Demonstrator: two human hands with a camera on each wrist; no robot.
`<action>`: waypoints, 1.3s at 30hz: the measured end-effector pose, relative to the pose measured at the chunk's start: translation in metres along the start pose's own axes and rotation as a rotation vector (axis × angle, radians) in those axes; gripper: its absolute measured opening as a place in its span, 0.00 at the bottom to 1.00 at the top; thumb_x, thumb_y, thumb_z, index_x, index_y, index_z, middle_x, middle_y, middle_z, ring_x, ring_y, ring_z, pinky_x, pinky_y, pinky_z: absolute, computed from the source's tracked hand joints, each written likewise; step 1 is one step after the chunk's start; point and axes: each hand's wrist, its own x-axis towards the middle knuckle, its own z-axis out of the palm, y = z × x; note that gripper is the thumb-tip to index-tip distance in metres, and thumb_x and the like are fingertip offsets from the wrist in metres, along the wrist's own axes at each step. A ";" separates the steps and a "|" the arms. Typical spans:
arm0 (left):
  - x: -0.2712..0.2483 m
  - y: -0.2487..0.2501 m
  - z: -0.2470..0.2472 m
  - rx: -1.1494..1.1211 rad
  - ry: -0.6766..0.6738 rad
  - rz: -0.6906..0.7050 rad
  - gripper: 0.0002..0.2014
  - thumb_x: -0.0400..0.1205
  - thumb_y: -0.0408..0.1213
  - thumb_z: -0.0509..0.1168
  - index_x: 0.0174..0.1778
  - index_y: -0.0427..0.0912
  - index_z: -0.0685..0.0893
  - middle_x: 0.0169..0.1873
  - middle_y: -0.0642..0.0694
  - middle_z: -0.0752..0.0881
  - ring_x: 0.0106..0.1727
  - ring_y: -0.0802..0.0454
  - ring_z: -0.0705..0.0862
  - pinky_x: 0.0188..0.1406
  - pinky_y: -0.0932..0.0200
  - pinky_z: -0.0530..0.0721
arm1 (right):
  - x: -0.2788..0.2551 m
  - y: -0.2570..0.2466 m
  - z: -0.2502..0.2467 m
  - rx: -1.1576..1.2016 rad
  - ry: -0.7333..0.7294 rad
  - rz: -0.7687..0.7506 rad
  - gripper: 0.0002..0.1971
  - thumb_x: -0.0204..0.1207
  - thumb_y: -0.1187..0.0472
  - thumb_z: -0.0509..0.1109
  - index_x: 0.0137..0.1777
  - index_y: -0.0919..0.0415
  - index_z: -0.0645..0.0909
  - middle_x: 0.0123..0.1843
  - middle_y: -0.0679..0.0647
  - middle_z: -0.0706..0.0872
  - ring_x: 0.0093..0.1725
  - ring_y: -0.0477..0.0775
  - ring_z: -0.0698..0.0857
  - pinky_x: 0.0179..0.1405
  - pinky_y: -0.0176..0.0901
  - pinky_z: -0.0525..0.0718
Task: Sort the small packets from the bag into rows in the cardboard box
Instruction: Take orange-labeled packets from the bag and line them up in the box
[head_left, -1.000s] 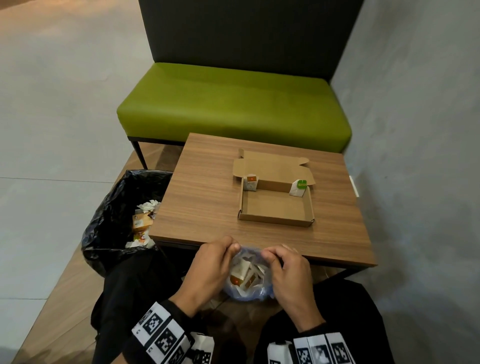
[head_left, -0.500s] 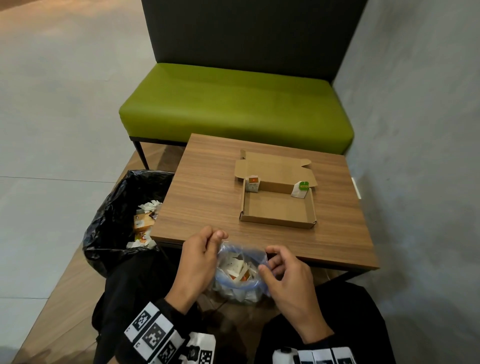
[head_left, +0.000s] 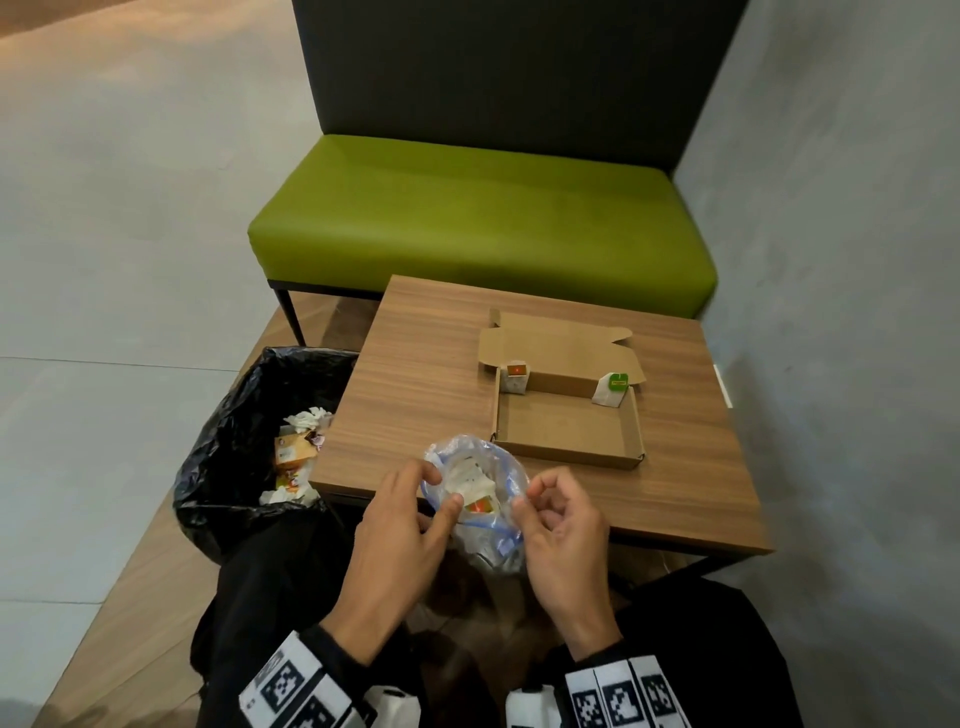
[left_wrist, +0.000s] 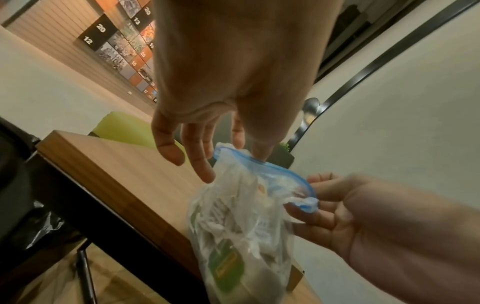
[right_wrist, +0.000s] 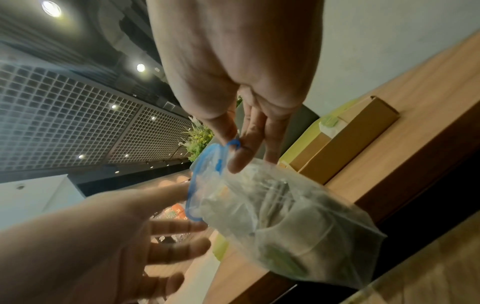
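Observation:
A clear zip bag (head_left: 470, 486) with a blue rim holds several small packets and hangs at the table's front edge. My left hand (head_left: 441, 488) pinches its left rim between thumb and index finger, the other fingers straight. My right hand (head_left: 524, 493) pinches the rim's right corner (right_wrist: 233, 144) between thumb and index finger. The bag's mouth is spread open between them. The open cardboard box (head_left: 561, 423) lies farther back on the table. A red-labelled packet (head_left: 516, 376) leans in its back left corner and a green-labelled packet (head_left: 612, 387) in its back right corner.
The wooden table (head_left: 415, 395) stands between me and a green bench (head_left: 483, 218). To its left, a black-lined bin (head_left: 244, 441) holds wrappers and crumpled paper. A grey wall (head_left: 831, 312) runs close along the table's right side.
Both hands have lifted the bag from below the table's front edge up to it. The right hand's grip has shifted to the rim's corner, and the mouth faces up.

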 end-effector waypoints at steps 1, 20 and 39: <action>0.005 -0.001 -0.001 -0.026 0.007 -0.026 0.10 0.82 0.44 0.70 0.51 0.61 0.74 0.44 0.53 0.84 0.35 0.64 0.84 0.33 0.68 0.77 | 0.001 0.000 0.004 0.004 -0.030 0.002 0.09 0.80 0.70 0.71 0.44 0.55 0.81 0.43 0.52 0.88 0.42 0.45 0.90 0.37 0.39 0.89; 0.083 -0.025 -0.027 -0.009 0.064 0.115 0.23 0.82 0.24 0.64 0.74 0.42 0.80 0.63 0.54 0.79 0.48 0.68 0.80 0.52 0.72 0.79 | 0.070 -0.009 0.062 -0.721 -0.149 -0.134 0.16 0.77 0.46 0.74 0.64 0.44 0.83 0.54 0.42 0.81 0.50 0.42 0.80 0.52 0.41 0.85; 0.100 -0.013 -0.027 0.009 0.075 0.174 0.22 0.82 0.24 0.63 0.73 0.42 0.81 0.71 0.50 0.79 0.67 0.55 0.80 0.71 0.55 0.79 | 0.097 -0.020 0.060 -0.464 -0.163 -0.118 0.04 0.76 0.51 0.77 0.47 0.48 0.87 0.73 0.44 0.74 0.74 0.46 0.68 0.69 0.44 0.71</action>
